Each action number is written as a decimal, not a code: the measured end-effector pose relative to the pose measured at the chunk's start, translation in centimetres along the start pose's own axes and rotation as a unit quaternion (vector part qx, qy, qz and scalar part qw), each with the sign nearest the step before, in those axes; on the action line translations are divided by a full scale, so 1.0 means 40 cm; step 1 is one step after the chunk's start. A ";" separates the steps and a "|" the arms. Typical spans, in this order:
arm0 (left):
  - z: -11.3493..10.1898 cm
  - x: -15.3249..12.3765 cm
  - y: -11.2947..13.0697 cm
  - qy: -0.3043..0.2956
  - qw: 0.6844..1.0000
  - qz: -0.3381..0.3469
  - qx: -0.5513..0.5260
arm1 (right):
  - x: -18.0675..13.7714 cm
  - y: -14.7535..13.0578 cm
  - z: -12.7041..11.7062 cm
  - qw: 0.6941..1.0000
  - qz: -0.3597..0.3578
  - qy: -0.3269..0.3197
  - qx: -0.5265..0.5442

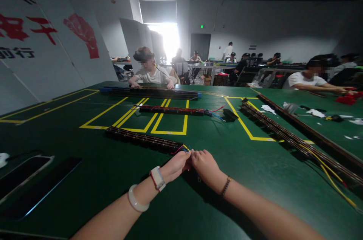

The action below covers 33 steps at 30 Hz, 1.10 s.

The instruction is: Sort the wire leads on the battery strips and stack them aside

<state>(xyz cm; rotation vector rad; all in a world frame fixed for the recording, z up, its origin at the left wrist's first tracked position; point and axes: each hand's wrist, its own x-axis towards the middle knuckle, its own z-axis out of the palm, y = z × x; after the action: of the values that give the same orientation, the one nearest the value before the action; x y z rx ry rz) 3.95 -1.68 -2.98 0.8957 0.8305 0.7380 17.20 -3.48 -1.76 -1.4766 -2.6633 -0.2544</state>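
A long black bar with thin metal lines along its top lies slantwise in front of me. Thin wires, yellow and pink among them, come out of its right end and run into my fingers. My left hand is closed in a pinch on these wires. Against its fingertips press the curled fingers of my right hand, also closed at the wire ends. Exactly what sits between the fingertips is hidden. Below my right hand, a small ring-shaped end shows near the table.
Beyond lies a second black bar with red and blue wires. Longer bars with yellow wires are at right. Two phones lie at left. Yellow tape marks the green table. A co-worker sits across, hands on dark bars.
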 end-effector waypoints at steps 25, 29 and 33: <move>0.007 -0.013 0.024 0.009 0.998 -0.034 0.047 | 0.034 0.163 0.012 0.983 0.166 0.018 0.078; 0.007 -0.013 0.027 -0.001 0.999 -0.032 0.038 | 0.032 0.150 0.018 0.990 0.133 0.034 0.021; 0.006 -0.011 0.025 -0.006 0.999 -0.025 0.038 | 0.022 0.143 0.016 0.989 0.038 0.138 -0.045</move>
<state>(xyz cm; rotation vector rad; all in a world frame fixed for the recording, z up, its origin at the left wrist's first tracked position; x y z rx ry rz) 3.75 -1.71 -1.88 0.9430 0.8727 0.6602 21.60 0.37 -1.65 -1.4438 -2.4002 -0.5390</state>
